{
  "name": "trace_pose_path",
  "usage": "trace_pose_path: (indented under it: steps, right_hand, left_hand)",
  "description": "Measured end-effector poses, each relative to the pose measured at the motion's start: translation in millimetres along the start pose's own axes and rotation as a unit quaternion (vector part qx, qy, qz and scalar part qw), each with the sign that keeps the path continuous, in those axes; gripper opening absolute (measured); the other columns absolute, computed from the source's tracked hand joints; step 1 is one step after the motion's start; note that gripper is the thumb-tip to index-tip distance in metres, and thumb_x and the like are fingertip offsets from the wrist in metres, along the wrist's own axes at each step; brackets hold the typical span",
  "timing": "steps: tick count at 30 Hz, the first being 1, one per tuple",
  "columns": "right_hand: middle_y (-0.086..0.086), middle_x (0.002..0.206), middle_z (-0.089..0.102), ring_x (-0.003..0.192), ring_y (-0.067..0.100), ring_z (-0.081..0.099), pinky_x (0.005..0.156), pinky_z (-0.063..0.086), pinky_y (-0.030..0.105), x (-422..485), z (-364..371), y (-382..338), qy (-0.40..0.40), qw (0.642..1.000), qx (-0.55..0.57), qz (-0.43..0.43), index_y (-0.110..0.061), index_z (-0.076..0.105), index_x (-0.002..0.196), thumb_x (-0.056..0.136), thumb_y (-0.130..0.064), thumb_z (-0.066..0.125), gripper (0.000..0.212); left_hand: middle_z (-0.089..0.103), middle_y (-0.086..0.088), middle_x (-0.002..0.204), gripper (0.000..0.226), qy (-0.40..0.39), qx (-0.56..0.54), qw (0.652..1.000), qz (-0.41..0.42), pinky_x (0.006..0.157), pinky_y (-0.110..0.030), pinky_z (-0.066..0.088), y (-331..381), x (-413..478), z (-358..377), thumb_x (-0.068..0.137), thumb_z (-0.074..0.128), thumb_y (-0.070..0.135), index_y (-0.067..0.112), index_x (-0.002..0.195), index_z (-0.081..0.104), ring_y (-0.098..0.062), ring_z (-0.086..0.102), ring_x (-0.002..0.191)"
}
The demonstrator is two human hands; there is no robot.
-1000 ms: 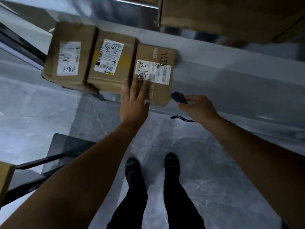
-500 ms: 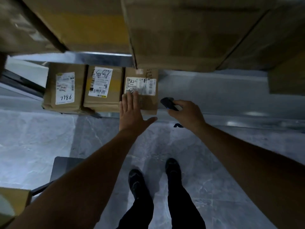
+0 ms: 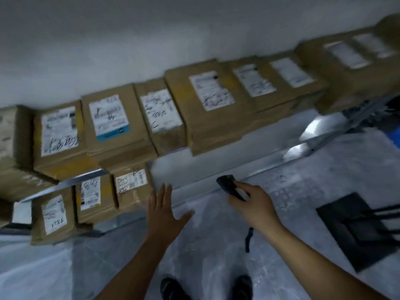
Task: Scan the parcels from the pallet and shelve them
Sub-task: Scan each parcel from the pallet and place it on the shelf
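Three brown parcels with white labels stand in a row on the lower shelf; the rightmost parcel [image 3: 132,189] has handwriting on its label. My left hand [image 3: 164,210] hovers flat with spread fingers just right of that parcel, apart from it. In my right hand [image 3: 255,204] I grip a black handheld scanner [image 3: 229,186], its strap [image 3: 249,239] dangling below my wrist. A long row of labelled parcels [image 3: 207,105] fills the upper shelf.
The lower shelf's bare metal board [image 3: 216,165] runs right of the three parcels. A black cart base [image 3: 355,230] sits on the grey floor at the right. Something blue [image 3: 395,139] shows at the right edge. My feet are at the bottom.
My left hand has come off the rightmost lower parcel and drawn back to the right. My view has tilted up, bringing the upper shelf's parcels and the cart on the right into sight.
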State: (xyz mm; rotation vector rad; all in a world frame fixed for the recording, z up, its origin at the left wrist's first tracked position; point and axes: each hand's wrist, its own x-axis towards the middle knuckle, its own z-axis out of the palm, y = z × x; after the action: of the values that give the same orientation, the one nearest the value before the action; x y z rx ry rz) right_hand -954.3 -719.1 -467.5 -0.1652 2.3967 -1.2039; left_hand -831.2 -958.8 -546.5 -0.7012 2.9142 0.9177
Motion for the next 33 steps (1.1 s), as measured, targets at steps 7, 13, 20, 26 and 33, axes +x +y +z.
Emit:
trace_pose_path:
  steps: [7, 13, 20, 26, 33]
  right_hand:
    - [-0.005, 0.108, 0.067, 0.098, 0.007, 0.064, 0.080, 0.052, 0.022, -69, -178, 22, 0.151, 0.988, -0.039, -0.006, -0.044, 0.065, 0.127, 0.078, -0.050, 0.075, 0.051]
    - [0.002, 0.126, 0.065, 0.116, 0.019, 0.061, 0.095, 0.052, 0.039, -137, -342, 76, 0.275, 0.961, -0.032, 0.015, -0.036, 0.065, 0.131, 0.079, -0.049, 0.076, 0.054]
    - [-0.008, 0.147, 0.050, 0.126, 0.016, 0.054, 0.098, 0.052, 0.040, -215, -472, 156, 0.363, 0.930, 0.012, 0.053, -0.044, 0.057, 0.136, 0.081, -0.058, 0.072, 0.058]
    - [-0.008, 0.146, 0.051, 0.127, 0.018, 0.053, 0.095, 0.048, 0.035, -256, -530, 229, 0.423, 0.897, 0.044, 0.118, -0.044, 0.057, 0.136, 0.083, -0.053, 0.075, 0.057]
    - [-0.002, 0.138, 0.055, 0.118, 0.020, 0.058, 0.096, 0.052, 0.040, -260, -587, 287, 0.469, 0.863, 0.079, 0.174, -0.037, 0.057, 0.139, 0.085, -0.046, 0.075, 0.058]
  left_hand:
    - [0.006, 0.002, 0.169, 0.108, 0.007, -0.020, 0.984, 0.176, 0.125, -0.039, -0.004, 187, 6, -5, 0.076, 0.044, 0.088, 0.025, 0.161, 0.024, -0.024, -0.004, 0.157]
    - [0.003, 0.005, 0.171, 0.104, -0.026, -0.038, 0.960, 0.276, 0.127, -0.049, 0.011, 376, -21, 11, 0.076, 0.055, 0.083, 0.032, 0.161, 0.023, -0.024, -0.006, 0.157]
    - [0.013, -0.001, 0.170, 0.101, -0.077, -0.053, 0.916, 0.390, 0.126, -0.052, 0.007, 544, -77, 70, 0.076, 0.062, 0.078, 0.029, 0.159, 0.032, -0.028, 0.000, 0.158]
    - [0.021, -0.006, 0.168, 0.107, -0.139, -0.056, 0.881, 0.448, 0.126, -0.054, 0.012, 628, -101, 140, 0.069, 0.054, 0.082, 0.022, 0.156, 0.038, -0.032, 0.005, 0.157]
    - [0.016, 0.003, 0.169, 0.106, -0.228, -0.064, 0.841, 0.487, 0.127, -0.045, 0.009, 720, -62, 234, 0.064, 0.058, 0.084, 0.035, 0.154, 0.034, -0.022, 0.005, 0.158]
